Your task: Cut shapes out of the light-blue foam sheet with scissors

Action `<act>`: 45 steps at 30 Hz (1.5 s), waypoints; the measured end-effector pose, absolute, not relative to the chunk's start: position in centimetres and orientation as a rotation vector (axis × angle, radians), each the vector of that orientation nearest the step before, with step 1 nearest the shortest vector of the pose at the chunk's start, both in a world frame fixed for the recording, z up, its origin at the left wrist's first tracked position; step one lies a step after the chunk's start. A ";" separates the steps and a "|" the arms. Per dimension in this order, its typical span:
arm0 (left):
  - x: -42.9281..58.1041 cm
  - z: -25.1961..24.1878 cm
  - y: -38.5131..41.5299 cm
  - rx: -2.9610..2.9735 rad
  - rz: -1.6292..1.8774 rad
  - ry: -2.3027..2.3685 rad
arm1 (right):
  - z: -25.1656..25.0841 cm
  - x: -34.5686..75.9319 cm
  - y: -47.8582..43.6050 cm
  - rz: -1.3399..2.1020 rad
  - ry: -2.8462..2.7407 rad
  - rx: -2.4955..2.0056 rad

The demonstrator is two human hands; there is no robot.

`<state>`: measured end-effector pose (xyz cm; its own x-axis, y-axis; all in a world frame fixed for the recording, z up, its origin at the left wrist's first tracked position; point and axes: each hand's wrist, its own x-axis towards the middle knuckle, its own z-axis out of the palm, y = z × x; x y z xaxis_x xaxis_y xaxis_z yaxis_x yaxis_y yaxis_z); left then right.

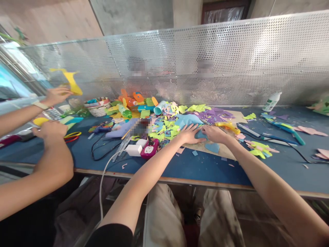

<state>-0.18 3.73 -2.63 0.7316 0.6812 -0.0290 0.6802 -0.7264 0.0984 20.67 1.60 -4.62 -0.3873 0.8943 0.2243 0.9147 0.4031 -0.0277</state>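
My left hand (189, 134) lies flat with its fingers spread on a light blue sheet (189, 120), which looks like craft foam or felt. Right beside it, my right hand (212, 133) is closed, fingers pinched together at the sheet's edge. Whatever those fingers hold is hidden. A rounded blue cut-out (212, 148) rests just in front of the right hand on brown board (227, 155). Lime-green scraps (168, 128) and purple scraps (216, 113) are heaped around the sheet. A yellow-orange piece (230, 127) lies behind my right forearm.
At left, a co-worker's hand (58, 96) raises a yellow sheet (72, 82). A magenta power block (149, 149) with white chargers (134, 150) and cables sits left of my hands. A white bottle (272, 102) stands back right. A perforated metal panel (180, 65) borders the table.
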 end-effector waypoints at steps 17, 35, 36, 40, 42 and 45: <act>-0.4 -2.3 3.3 2.833 0.022 1.083 | -4.2 20.0 1.9 -0.119 -2.391 -1.567; -0.4 -2.7 3.6 2.853 0.030 1.090 | -4.8 20.5 2.4 -0.089 -2.530 -1.442; -0.4 -2.7 3.7 2.848 0.030 1.084 | -4.7 20.7 2.3 -0.064 -2.524 -1.424; -0.3 -2.4 3.6 2.829 0.012 1.051 | -4.3 21.8 1.7 0.114 -2.258 -1.376; -0.3 -2.3 3.5 2.824 0.021 1.062 | -4.2 22.2 1.7 0.153 -2.133 -1.339; -0.3 -2.3 3.4 2.827 0.031 1.069 | -4.3 22.0 1.9 0.090 -2.188 -1.282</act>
<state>-0.29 3.39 -2.29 0.7507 0.6603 -0.0228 0.6578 -0.7438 0.1183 22.04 1.89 -4.29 -0.3579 0.8143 0.4570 0.7739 0.5326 -0.3428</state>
